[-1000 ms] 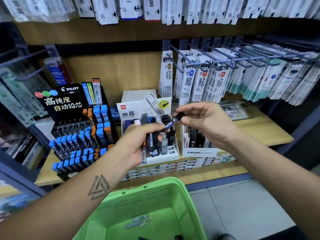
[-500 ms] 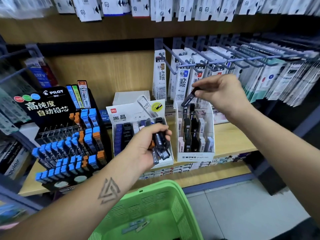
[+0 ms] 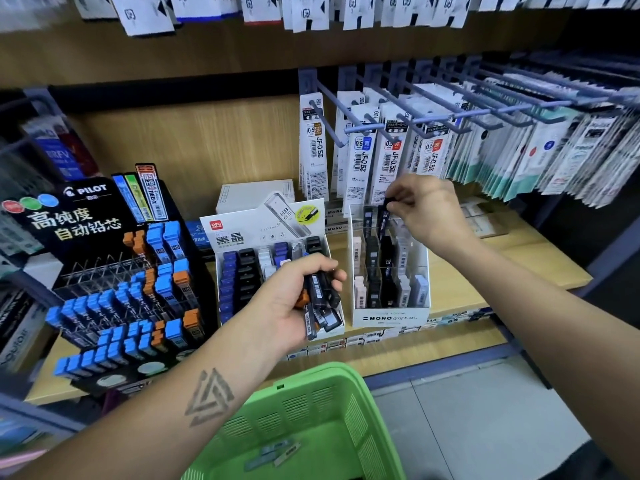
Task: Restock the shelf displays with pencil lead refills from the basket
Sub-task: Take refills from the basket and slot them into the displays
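1. Two hands are busy: my left hand (image 3: 294, 299) grips a bundle of lead refills (image 3: 320, 299), fingers curled round them, in front of the Deli display box (image 3: 263, 230).
2. My right hand (image 3: 427, 209) pinches one dark refill case (image 3: 383, 216) by its top — its lower end sits in a back slot of the white Mono display box (image 3: 389, 318).
3. Below, the green basket (image 3: 311, 393) holds a few loose refills (image 3: 273, 453).

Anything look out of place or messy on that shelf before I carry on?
Nothing looks damaged or spilled. The Pilot rack has bare slots in its upper rows, and loose refills lie in the green basket. The left hand grips a bundle; the right hand pinches one refill over the Mono box.
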Available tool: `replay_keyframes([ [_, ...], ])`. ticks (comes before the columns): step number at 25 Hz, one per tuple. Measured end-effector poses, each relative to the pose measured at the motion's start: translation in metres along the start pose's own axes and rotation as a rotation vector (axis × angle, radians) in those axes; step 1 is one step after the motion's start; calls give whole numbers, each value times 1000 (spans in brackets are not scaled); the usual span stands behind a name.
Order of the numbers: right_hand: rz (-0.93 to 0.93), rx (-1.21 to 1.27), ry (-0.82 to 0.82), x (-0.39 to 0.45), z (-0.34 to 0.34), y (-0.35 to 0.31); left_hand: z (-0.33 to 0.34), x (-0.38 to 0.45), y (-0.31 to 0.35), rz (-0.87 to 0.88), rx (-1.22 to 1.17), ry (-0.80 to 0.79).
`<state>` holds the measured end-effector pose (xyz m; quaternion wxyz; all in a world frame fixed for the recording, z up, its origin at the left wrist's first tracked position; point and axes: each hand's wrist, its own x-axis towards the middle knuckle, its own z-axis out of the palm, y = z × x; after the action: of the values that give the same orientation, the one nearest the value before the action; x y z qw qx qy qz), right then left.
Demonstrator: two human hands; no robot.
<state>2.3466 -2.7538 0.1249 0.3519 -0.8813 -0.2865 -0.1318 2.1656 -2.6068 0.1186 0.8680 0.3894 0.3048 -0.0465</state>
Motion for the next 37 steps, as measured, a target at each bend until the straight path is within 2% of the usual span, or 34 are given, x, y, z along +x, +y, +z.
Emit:
replay_keyframes([
  [10,10,-61,-22,1,11,11,-2,0,2,-8,-25,-20],
  [17,-141,-248,27,-9,12,4,-4,-3,3,22,-46,-13],
  [19,-41,-3,-58,-18,7,-20,-5,-4,4,40,-25,-11],
  [21,226,492,-360,-34,1,-51,-5,-6,6,64,-11,-10],
  [22,328,661,-512,-42,-1,-64,-6,-6,8,73,-12,-7],
  [24,398,773,-737,-55,-4,-78,-9,-5,11,81,-14,3],
  [25,400,794,-798,-60,-3,-83,-12,-4,12,84,-8,7],
  [27,406,823,-816,-65,1,-89,-16,-4,14,96,6,9],
  [33,442,848,-722,-62,-3,-85,-27,-9,25,193,-68,63],
  [37,480,983,-703,-60,-1,-83,-27,-6,24,230,44,110],
])
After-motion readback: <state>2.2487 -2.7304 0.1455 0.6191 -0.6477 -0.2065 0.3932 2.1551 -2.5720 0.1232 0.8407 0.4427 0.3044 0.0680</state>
